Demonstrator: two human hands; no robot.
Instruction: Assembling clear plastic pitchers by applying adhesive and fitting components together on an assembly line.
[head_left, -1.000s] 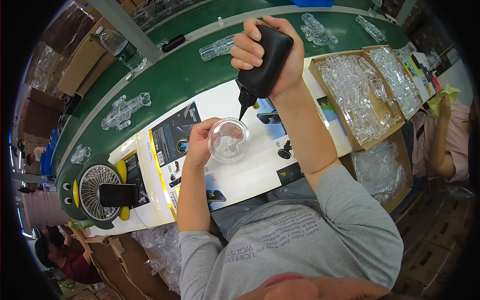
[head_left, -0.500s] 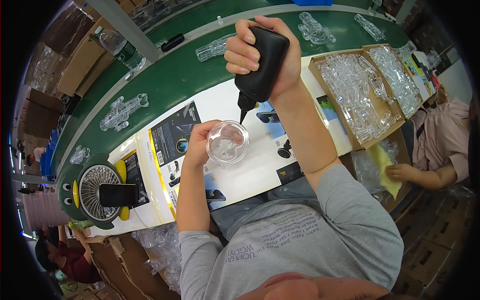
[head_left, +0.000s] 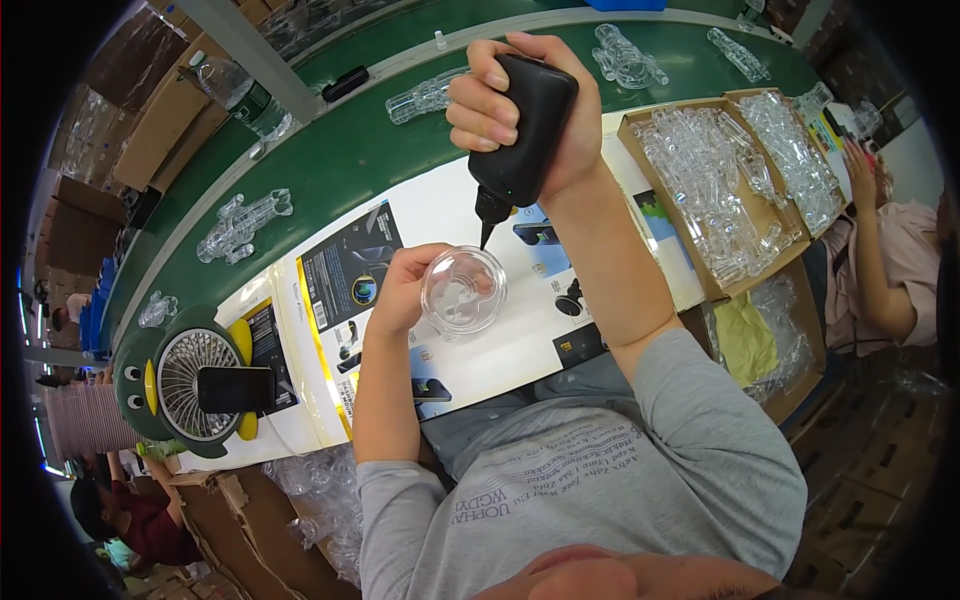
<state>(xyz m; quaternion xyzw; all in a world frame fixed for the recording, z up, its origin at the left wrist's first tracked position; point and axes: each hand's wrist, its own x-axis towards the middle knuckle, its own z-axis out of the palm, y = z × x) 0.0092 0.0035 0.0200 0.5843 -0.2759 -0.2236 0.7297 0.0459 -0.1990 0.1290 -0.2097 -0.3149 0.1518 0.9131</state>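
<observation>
While your right hand (head_left: 578,140) was wrapped around a black squeeze bottle (head_left: 530,130), the bottle was tilted nozzle-down, a grip that probably served to bring its contents to the tapered nozzle (head_left: 486,222). Your left hand (head_left: 405,285) pinched a clear round part (head_left: 463,292) at its left edge; this hold presumably left the face and the far rim unobstructed. The part was located over the printed white sheet (head_left: 505,365), in front of your torso, with the nozzle tip at its upper rim. Contact between tip and rim could not be determined.

A cardboard box (head_left: 756,274) of clear pieces (head_left: 690,190) stood beyond your right forearm, likely for short reach. A clear jointed assembly (head_left: 243,225) lay on the green surface (head_left: 330,175), well apart from others, possibly to prevent knocking. A penguin-shaped fan (head_left: 200,380) stood at your left.
</observation>
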